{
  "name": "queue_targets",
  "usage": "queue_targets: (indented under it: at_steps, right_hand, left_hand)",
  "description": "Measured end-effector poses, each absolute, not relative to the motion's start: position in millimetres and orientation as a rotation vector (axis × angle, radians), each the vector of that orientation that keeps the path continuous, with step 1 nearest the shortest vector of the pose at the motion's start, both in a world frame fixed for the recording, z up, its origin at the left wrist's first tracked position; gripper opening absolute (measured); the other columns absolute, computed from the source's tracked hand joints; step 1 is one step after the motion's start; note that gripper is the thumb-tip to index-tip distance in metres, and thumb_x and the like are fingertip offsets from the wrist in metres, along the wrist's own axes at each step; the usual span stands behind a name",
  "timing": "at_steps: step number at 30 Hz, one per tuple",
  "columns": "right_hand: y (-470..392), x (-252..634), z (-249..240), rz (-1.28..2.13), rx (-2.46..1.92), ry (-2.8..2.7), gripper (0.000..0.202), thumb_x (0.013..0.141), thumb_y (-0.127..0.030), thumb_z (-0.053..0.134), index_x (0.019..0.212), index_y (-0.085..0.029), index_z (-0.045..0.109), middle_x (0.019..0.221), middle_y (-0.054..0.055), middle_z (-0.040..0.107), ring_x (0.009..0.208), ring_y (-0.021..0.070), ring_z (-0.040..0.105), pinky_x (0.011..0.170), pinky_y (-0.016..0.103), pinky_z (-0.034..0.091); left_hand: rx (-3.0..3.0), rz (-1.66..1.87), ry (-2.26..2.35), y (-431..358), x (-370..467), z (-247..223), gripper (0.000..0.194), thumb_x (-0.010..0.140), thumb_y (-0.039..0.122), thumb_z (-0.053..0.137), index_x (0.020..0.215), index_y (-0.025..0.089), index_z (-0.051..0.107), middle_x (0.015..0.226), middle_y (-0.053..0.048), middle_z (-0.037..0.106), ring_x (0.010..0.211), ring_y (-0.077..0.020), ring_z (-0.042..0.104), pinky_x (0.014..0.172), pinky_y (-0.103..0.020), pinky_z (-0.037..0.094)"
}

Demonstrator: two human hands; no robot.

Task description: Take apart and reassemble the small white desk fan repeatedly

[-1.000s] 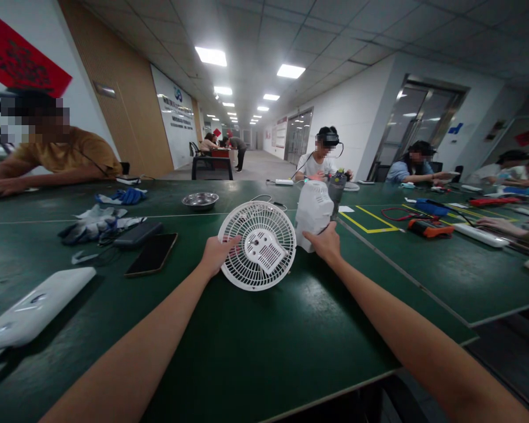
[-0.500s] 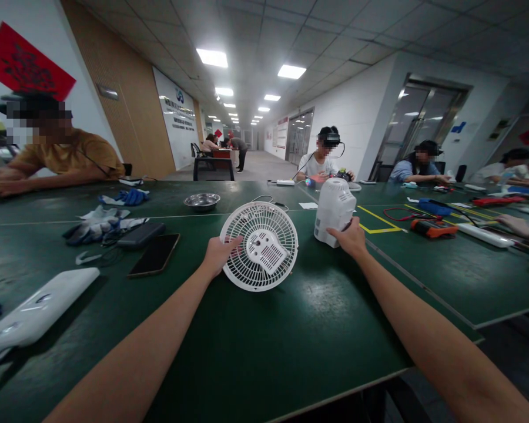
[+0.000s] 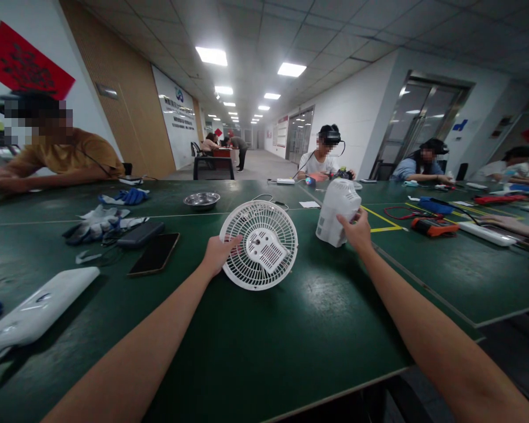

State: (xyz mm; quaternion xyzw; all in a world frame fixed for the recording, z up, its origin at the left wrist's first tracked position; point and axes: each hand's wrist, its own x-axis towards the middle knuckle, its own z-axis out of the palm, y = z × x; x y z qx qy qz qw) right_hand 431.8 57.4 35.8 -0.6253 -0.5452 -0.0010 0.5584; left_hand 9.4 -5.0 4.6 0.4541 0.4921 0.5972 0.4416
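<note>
A round white fan grille (image 3: 267,249) with a slotted plate at its centre is held up over the green table (image 3: 255,358). My left hand (image 3: 220,252) grips its left rim, thumb over the slats. To the right, a white plastic housing (image 3: 335,214) leans slightly, and my right hand (image 3: 356,228) is closed on its right side with the thumb in front. Part of the right fingers is hidden behind the housing.
At left lie a black phone (image 3: 154,254), a dark case (image 3: 141,234), gloves (image 3: 99,226) and a white device (image 3: 39,305). A metal bowl (image 3: 201,201) stands farther back. An orange meter (image 3: 432,227) lies at right. Other people sit around the table.
My right hand has moved slightly right and up along the housing, which has tilted a little. My left hand and the grille have barely moved.
</note>
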Motion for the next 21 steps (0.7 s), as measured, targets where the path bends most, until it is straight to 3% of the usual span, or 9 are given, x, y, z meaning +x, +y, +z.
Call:
queue_targets:
  at_steps: [6,12,21]
  right_hand:
    - [57.8,436.4,39.2,-0.096,-1.365,-1.257,0.07,0.066,-0.053,0.07,0.122,-0.015,0.051,0.109,0.013,0.064,0.091,0.0248,0.06,0.085,0.041,0.047]
    - [58.7,436.4,39.3,-0.137,-1.35,-1.214,0.063,0.07,-0.046,0.066,0.123,-0.016,0.049,0.111,0.011,0.062,0.094,0.0243,0.059,0.087,0.04,0.047]
    - [42.6,423.1,54.2,-0.102,-1.413,-1.296,0.072,0.075,-0.05,0.061,0.134,-0.014,0.039,0.121,0.015,0.058,0.105,0.0257,0.057,0.091,0.038,0.044]
  left_hand:
    - [1.171,1.465,1.25,-7.5,7.5,6.8,0.022,0.071,0.026,0.077,0.085,0.009,0.071,0.076,-0.01,0.074,0.064,-0.0213,0.07,0.061,-0.035,0.059]
    - [1.159,1.452,1.248,-10.0,8.7,9.7,0.022,0.072,0.025,0.077,0.086,0.009,0.07,0.076,-0.01,0.074,0.065,-0.0213,0.07,0.064,-0.036,0.059]
    - [1.136,1.42,1.238,-17.6,10.0,17.0,0.023,0.073,0.024,0.076,0.088,0.009,0.07,0.081,-0.011,0.074,0.07,-0.0232,0.071,0.066,-0.038,0.059]
